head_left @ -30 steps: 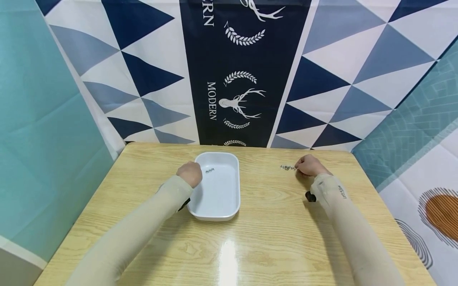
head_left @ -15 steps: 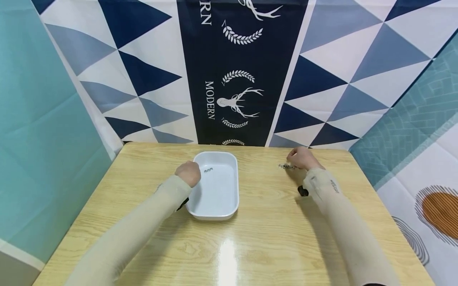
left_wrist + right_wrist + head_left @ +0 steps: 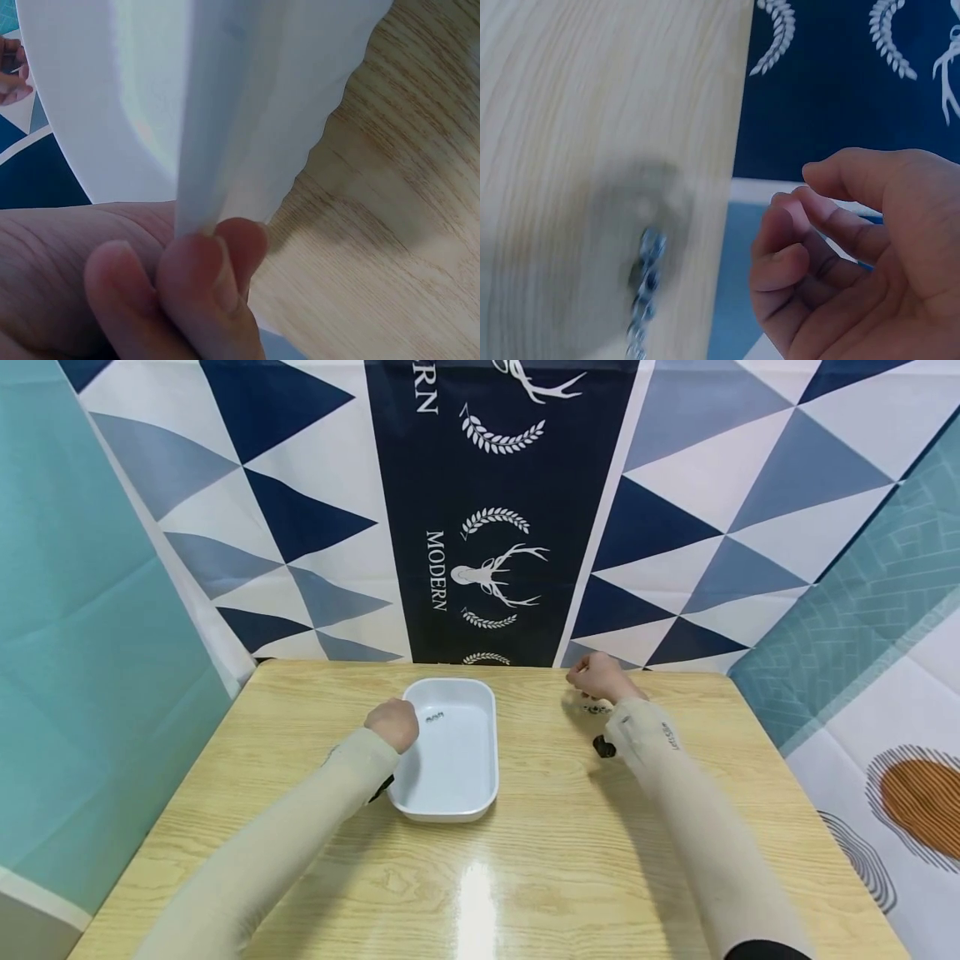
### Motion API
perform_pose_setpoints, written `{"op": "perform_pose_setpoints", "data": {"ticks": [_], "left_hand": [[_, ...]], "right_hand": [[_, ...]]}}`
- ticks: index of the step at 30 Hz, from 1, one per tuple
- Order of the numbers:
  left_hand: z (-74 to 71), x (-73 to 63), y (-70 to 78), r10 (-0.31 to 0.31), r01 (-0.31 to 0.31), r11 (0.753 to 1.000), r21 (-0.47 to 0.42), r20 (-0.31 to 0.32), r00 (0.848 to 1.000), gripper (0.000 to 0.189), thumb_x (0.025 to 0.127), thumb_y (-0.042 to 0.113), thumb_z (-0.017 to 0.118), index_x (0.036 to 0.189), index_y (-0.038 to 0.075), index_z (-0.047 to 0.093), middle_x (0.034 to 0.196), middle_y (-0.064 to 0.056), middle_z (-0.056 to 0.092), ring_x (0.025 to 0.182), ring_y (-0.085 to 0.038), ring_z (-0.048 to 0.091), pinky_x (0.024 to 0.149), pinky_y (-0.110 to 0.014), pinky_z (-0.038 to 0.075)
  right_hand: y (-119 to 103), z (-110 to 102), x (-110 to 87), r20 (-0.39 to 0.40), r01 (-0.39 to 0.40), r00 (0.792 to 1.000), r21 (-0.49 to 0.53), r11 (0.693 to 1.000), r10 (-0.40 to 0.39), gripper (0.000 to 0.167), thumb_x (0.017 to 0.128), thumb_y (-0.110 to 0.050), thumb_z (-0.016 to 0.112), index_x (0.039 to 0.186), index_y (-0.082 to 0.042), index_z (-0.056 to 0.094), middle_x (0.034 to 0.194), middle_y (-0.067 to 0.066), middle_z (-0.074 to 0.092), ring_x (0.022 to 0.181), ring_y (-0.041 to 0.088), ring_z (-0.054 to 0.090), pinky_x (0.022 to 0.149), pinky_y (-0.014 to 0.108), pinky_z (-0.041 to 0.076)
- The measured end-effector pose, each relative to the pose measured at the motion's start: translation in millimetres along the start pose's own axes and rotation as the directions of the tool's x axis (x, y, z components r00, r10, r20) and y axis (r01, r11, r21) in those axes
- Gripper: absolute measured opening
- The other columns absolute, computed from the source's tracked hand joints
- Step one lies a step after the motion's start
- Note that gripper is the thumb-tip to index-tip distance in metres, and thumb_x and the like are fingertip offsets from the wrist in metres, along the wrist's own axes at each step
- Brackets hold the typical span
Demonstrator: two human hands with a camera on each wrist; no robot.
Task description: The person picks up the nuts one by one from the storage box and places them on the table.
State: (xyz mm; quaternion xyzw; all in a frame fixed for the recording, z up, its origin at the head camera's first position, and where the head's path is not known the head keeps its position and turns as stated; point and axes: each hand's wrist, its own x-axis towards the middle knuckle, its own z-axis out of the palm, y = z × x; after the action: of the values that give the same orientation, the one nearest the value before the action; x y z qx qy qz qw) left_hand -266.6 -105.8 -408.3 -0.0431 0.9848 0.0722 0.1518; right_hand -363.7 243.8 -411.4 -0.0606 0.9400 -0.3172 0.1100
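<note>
A white plastic tray (image 3: pixel 453 768) stands on the table, holding a few small shiny metal pieces (image 3: pixel 435 717) near its far left corner. My left hand (image 3: pixel 392 724) grips the tray's left rim; the left wrist view shows fingers (image 3: pixel 196 274) pinching the wall. Over the back of the table, right of the tray, is my right hand (image 3: pixel 602 676), raised above a short row of small silvery pieces (image 3: pixel 645 289), too blurred to name surely. In the right wrist view its fingers are curled, with thumb and fingertips close together. Whether something tiny sits between them is hidden.
The wooden table (image 3: pixel 547 827) ends at the back against a patterned cloth (image 3: pixel 495 485) with triangles and a deer print. Cloth walls (image 3: pixel 82 635) also stand at both sides. A dark wrist camera (image 3: pixel 603 747) hangs below the right sleeve.
My right hand has risen from the right end of the row of metal pieces and moved left across it. My left hand stays on the tray's rim, and the tray has not moved.
</note>
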Motion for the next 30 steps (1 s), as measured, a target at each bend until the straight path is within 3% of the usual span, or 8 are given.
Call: {"op": "perform_pose_setpoints", "data": {"ticks": [4, 10, 18, 25, 30], "left_hand": [[-1.1, -2.1, -0.3, 0.0, 0.0, 1.0, -0.005, 0.002, 1.0, 0.033, 0.107, 0.007, 0.044, 0.126, -0.009, 0.065, 0.077, -0.013, 0.064, 0.062, -0.018, 0.063, 0.055, -0.029, 0.058], [-1.1, -3.3, 0.4, 0.0, 0.0, 1.0, -0.006, -0.001, 1.0, 0.032, 0.107, 0.006, 0.044, 0.125, -0.009, 0.066, 0.077, -0.013, 0.064, 0.062, -0.017, 0.063, 0.056, -0.029, 0.058], [0.5, -0.6, 1.4, 0.001, -0.001, 1.0, -0.013, 0.006, 1.0, 0.033, 0.107, 0.007, 0.044, 0.126, -0.009, 0.066, 0.075, -0.013, 0.064, 0.059, -0.017, 0.062, 0.053, -0.029, 0.057], [0.5, 0.2, -0.5, 0.009, -0.008, 1.0, -0.021, 0.016, 1.0, 0.032, 0.107, 0.006, 0.044, 0.125, -0.009, 0.066, 0.076, -0.012, 0.064, 0.06, -0.017, 0.062, 0.052, -0.028, 0.056], [1.7, 0.6, -2.6, 0.022, -0.022, 1.0, -0.007, 0.0, 1.0, 0.032, 0.106, 0.006, 0.044, 0.123, -0.009, 0.066, 0.075, -0.012, 0.064, 0.059, -0.017, 0.061, 0.053, -0.029, 0.057]], "right_hand": [[-17, 7, 4.1, -0.001, 0.014, 1.0, 0.033, 0.999, -0.014, 0.03, 0.102, -0.022, 0.053, 0.116, 0.002, 0.064, 0.105, 0.019, 0.07, 0.093, 0.039, 0.071, 0.073, 0.038, 0.06], [-41, 19, 10.0, 0.016, 0.041, 0.999, 0.063, 0.997, -0.042, 0.025, 0.102, -0.021, 0.058, 0.113, 0.0, 0.066, 0.096, 0.01, 0.068, 0.088, 0.035, 0.07, 0.063, 0.027, 0.054], [-71, 36, 13.3, 0.046, 0.072, 0.996, 0.099, 0.993, -0.077, 0.028, 0.101, -0.02, 0.059, 0.118, 0.001, 0.068, 0.1, 0.013, 0.069, 0.076, 0.021, 0.066, 0.068, 0.031, 0.057], [-96, 46, 13.7, 0.059, 0.094, 0.993, 0.131, 0.987, -0.102, 0.024, 0.101, -0.02, 0.061, 0.114, -0.001, 0.07, 0.101, 0.014, 0.07, 0.074, 0.02, 0.066, 0.061, 0.025, 0.054], [-111, 57, 13.1, 0.079, 0.1, 0.991, 0.136, 0.986, -0.111, 0.021, 0.101, -0.02, 0.062, 0.108, -0.003, 0.07, 0.098, 0.015, 0.071, 0.069, 0.018, 0.065, 0.065, 0.029, 0.059]]}}
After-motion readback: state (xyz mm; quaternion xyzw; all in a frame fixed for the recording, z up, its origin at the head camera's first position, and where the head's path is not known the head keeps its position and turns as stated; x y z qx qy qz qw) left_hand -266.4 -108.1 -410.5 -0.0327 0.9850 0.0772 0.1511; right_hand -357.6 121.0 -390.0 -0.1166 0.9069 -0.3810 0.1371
